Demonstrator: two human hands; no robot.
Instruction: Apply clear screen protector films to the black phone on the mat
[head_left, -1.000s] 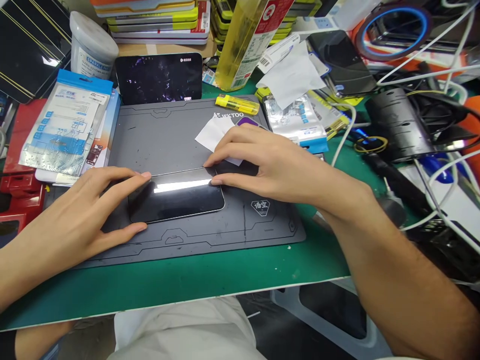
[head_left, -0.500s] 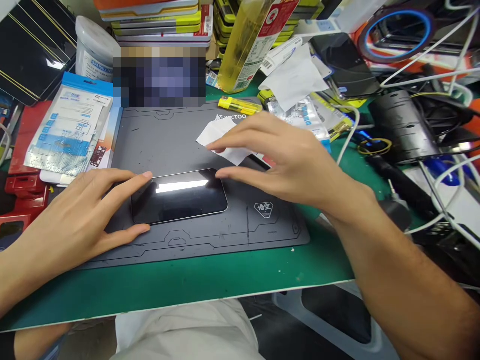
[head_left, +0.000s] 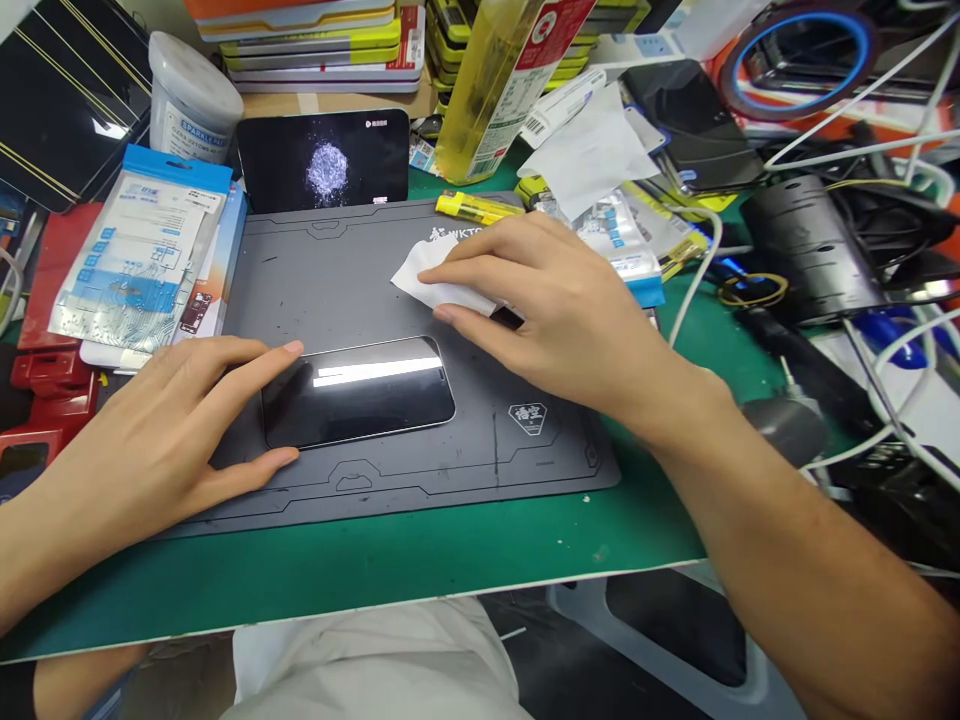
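Black phone (head_left: 358, 392), one; white wipe (head_left: 435, 280), one; two hands.

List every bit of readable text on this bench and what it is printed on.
"SPARKLE": white tub.
"WKT", the rest hidden by the right hand: grey mat.
Too small or blurred to read: mat's hexagon badge, yellow bottle's label, blue packets, standing phone's screen tag.

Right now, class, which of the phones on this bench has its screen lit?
The phone propped upright behind the grey mat: it shows a glowing pattern. The phone under the left hand stays dark.
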